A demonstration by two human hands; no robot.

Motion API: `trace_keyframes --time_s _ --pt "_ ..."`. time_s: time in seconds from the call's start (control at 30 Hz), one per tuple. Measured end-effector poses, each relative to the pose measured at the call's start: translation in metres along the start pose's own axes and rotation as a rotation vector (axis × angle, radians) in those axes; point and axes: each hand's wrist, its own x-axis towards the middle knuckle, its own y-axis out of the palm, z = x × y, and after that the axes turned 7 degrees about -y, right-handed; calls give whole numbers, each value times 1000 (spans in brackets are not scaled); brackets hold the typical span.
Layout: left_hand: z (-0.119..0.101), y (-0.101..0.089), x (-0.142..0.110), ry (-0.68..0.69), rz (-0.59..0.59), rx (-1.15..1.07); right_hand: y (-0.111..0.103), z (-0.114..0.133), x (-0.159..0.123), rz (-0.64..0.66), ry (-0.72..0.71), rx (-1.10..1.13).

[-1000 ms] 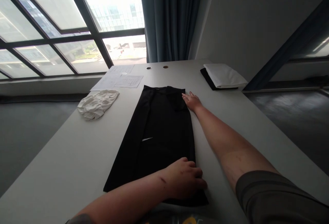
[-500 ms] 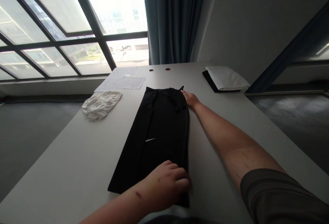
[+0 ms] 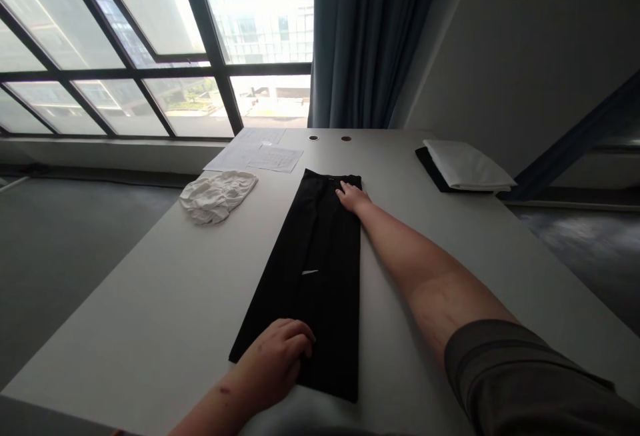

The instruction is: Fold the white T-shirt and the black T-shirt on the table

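A black garment (image 3: pixel 330 289) with a small white mark lies folded into a long narrow strip on the white table, running away from me. Over its near end is my left hand (image 3: pixel 280 359), its fingers curled onto the cloth; the fingertips are partly hidden, and a bit of fabric seems caught under them. My right hand (image 3: pixel 354 197) reaches to the far end, where it lies flat on the upper right part of the garment with fingers spread.
A crumpled white cloth (image 3: pixel 217 197) sits left of the garment. Printed papers (image 3: pixel 275 157) lie at the far left. At the far right, a folded white item (image 3: pixel 467 164) rests on a black one (image 3: pixel 431 168). Two round holes mark the table's (image 3: pixel 165 329) far end.
The garment's right side has been folded over leftward, making the strip narrower. My left hand moved left with it; my right hand went from the edge onto the cloth. The view shifted slightly.
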Motion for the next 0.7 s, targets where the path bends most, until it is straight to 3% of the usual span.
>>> trace_keyframes --time_s 0.13,0.27,0.37,0.5,0.7 --pt "-1 -4 1 29 -51 4 20 -11 -4 -31 4 -80" --pt "3 7 6 -22 -160 134 20 -16 -6 -67 -2 -51" --pt "8 14 8 -41 -167 238 12 -14 -15 -225 -49 -11" --pt "10 16 8 -13 -89 320 4 -14 -43 -480 -136 30" --pt "8 22 12 -24 -96 350 3 4 -108 -357 -217 -57"
